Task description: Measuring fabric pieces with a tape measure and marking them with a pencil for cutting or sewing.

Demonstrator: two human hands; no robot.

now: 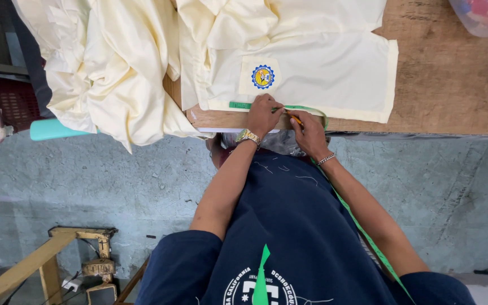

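Left hand (264, 114) pressed flat on the green measuring tape (239, 105) along the hem of the cream shirt (323, 73), at the near edge of the wooden desk (453, 85). Right hand (309, 131) clamped on an orange pencil (294, 118), its tip hidden. Bare wood lies rightward; heaped cream cloth (114, 62) overhangs left, above the grey floor (114, 181).

We count two hands: our left hand (264, 114) and right hand (310, 131), both at the near edge of the desk (447, 79). One green measuring tape (241, 105) lies along that edge, and one orange pencil (295, 118) beside it. One cream shirt (312, 62) lies flat with one round badge (262, 77). One heap of cream cloth (108, 62) hangs over the left corner. One wristwatch (248, 136), one bracelet (326, 159).
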